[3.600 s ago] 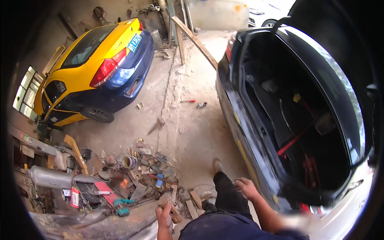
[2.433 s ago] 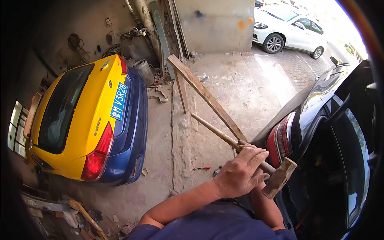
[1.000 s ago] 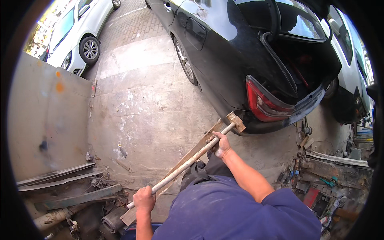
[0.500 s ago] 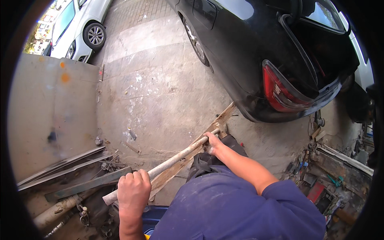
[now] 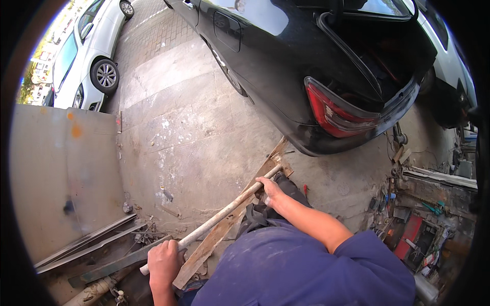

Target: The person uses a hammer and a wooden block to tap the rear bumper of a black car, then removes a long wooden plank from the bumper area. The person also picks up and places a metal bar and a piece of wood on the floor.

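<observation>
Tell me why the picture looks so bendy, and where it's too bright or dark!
Head view: a fisheye lens bends straight edges inside a dark rim; head view, upper left: daylight washes out the background beside the white car; head view, upper right: the black car shines with a pale reflection, but its open trunk is deeply shadowed; head view, lower middle: the hammer handle looks clear.

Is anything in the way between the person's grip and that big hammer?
Nothing visible: the left grip and right grip are both wrapped right around the hammer handle. The wooden plank shows behind it, not in between.
</observation>
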Tool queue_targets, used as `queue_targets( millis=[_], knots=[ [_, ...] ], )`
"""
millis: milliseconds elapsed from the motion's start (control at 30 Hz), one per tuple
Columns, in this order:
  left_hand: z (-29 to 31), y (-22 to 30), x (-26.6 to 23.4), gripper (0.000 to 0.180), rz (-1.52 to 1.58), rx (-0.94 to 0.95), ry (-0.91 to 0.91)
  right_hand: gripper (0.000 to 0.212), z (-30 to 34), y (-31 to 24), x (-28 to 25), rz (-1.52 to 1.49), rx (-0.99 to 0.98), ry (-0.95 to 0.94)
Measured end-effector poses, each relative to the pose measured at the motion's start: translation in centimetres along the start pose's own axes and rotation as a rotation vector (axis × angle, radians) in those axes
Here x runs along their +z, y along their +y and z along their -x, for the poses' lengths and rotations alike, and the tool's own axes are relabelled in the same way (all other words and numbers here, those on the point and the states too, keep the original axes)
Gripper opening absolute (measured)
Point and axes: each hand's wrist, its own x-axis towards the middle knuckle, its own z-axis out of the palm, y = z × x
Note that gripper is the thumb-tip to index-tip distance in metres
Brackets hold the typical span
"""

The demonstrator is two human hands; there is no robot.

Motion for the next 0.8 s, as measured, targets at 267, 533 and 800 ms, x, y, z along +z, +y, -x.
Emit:
queue_targets(
  millis=[267,533,800],
  knots=[
    [4.5,-0.7,13.0,0.046,0.288,-0.110,-0.140,0.023,3.7,-3.1,0.8,0.131,-0.302,0.163],
    [2.0,0.7,17.5,0.048,0.380,-0.126,-0.021,0.019,2.5,-5.5,-0.9,0.132,-0.397,0.246],
    [-0.3,0.6,17.4,0.049,0.251,-0.157,-0.143,0.019,3.1,-6.4,-1.7,0.112,-0.417,0.315]
  ],
)
